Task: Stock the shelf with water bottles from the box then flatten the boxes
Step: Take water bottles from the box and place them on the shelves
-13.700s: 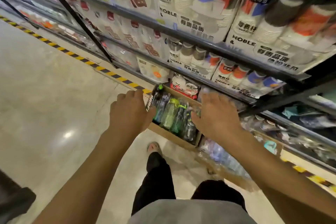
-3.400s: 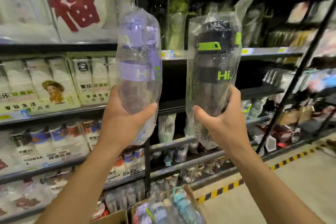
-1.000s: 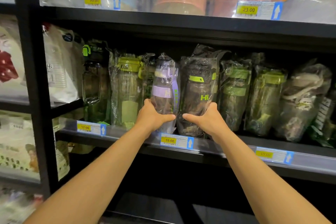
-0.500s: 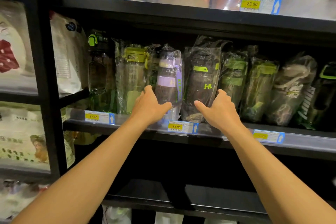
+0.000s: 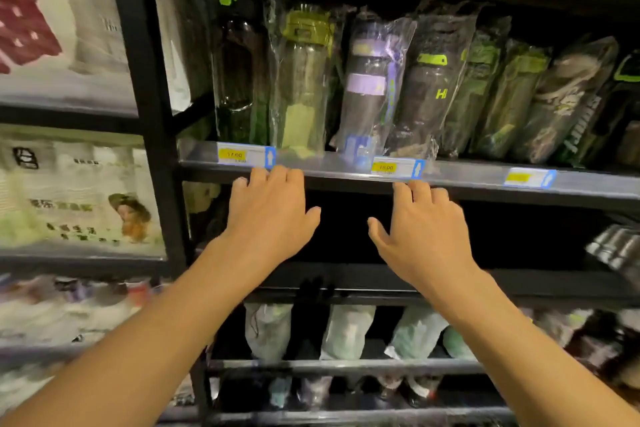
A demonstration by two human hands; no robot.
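Note:
A purple-banded water bottle in a clear plastic bag stands on the shelf, touching a dark bottle with a green lid on its right. Both stand in a row of several bagged bottles. My left hand is below the shelf's front edge, empty, fingers apart. Level with it, my right hand is also empty with spread fingers. Neither hand touches a bottle. The box is out of view.
A black upright post divides this bay from bagged goods on the left. Price tags line the shelf edge. The bay just below the hands is dark; lower shelves hold more bagged bottles.
Both hands have let go of the two bottles and dropped below the shelf edge. The bottles stay standing on the shelf. The view has tilted downward.

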